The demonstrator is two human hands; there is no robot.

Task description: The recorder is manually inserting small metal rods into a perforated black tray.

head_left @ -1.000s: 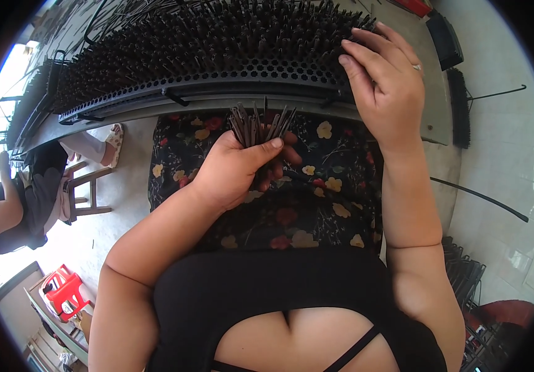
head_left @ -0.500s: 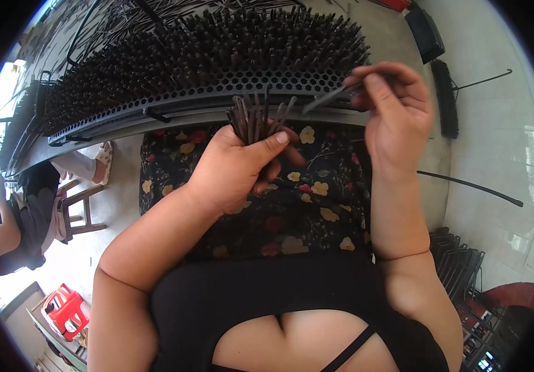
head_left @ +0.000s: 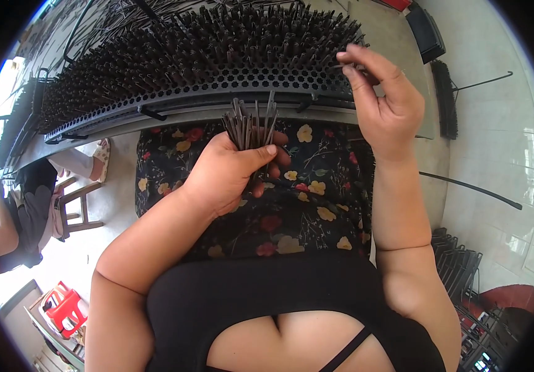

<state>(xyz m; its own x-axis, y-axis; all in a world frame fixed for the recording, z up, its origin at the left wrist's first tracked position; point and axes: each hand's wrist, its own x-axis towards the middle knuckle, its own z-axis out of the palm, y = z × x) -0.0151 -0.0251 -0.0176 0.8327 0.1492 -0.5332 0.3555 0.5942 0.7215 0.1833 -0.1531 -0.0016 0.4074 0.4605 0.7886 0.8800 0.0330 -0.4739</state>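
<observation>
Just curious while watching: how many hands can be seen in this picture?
2, both the worker's own. The left hand grips a bundle of dark sticks over the lap. The right hand pinches a single stick at the perforated rack. The seated person's hands aren't clearly visible.

A perforated board [head_left: 217, 84] lies ahead of the lap, another person [head_left: 13, 217] sits far left.

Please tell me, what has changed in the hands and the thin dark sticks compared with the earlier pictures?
The right hand lifted off the black perforated board full of upright sticks, took one thin dark stick from the bundle, and carried it back up to the board's right end. The left hand still grips the bundle of thin dark sticks over the lap.
</observation>
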